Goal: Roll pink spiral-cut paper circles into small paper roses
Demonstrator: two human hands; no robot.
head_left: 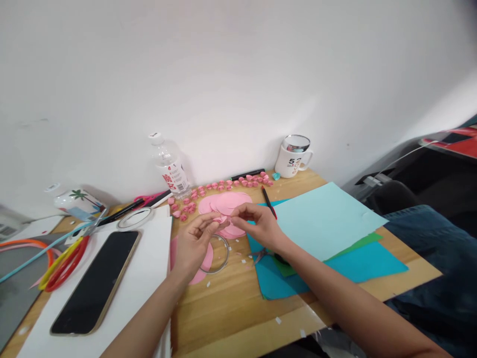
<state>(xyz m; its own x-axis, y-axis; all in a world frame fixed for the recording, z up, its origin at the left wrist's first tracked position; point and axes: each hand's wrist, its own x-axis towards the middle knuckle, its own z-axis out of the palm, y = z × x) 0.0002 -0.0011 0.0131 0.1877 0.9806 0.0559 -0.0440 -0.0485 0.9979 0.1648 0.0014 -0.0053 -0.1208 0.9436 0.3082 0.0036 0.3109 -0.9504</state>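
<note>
Head view: just off centre at 7 o'clock, my left hand tightly pinches pink paper; my right hand curls beside it, grip unclear. It's likely light, soft, easily creased: I'd hold its edge.

"Look at the bare left hand, thumb and fingers in a neat pinch!"
"And the bare left forearm slants up from the bottom edge."
"Opposite, the bare right hand, curled inward, its tips just beside the left's!"
"Bare right forearm angled in from lower right!"
</note>
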